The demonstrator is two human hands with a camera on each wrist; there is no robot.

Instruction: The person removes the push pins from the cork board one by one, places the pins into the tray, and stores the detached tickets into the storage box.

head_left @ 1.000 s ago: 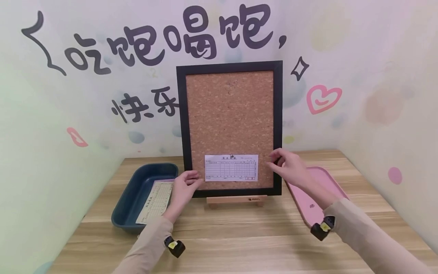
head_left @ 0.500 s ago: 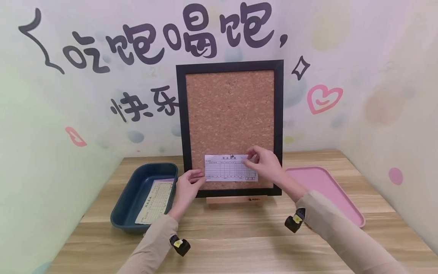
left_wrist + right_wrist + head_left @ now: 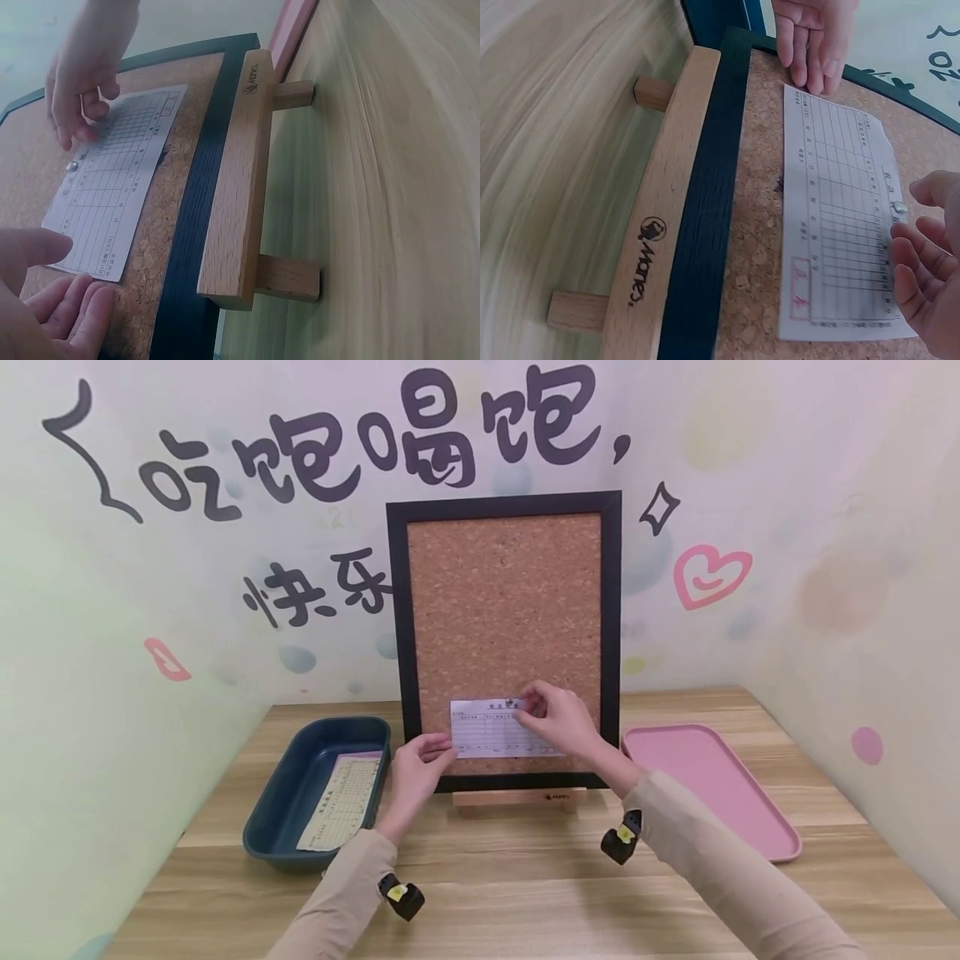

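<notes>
A white printed receipt slip (image 3: 480,731) is fixed low on the framed cork board (image 3: 504,610) by a small silvery push pin (image 3: 509,702) at its top edge. My right hand (image 3: 561,720) is at the slip's upper right part; in the right wrist view its thumb and loosely bent fingers (image 3: 919,259) stand apart on either side of the pin (image 3: 899,207). At the slip's left end is my left hand (image 3: 420,770). Its fingertips reach the slip's edge, with the thumb (image 3: 52,246) overlapping the corner in the left wrist view. Neither hand pinches anything.
The board leans on a small wooden easel (image 3: 517,797) on the wood-grain table (image 3: 517,877). To the left, a dark blue tray (image 3: 285,793) contains more paper slips (image 3: 341,802). A pink tray (image 3: 720,785) lies to the right. A lettered wall (image 3: 315,552) rises behind.
My right hand has moved left from the board's right edge to the slip, close to the pin. My left hand has shifted slightly right to the slip's left edge.
</notes>
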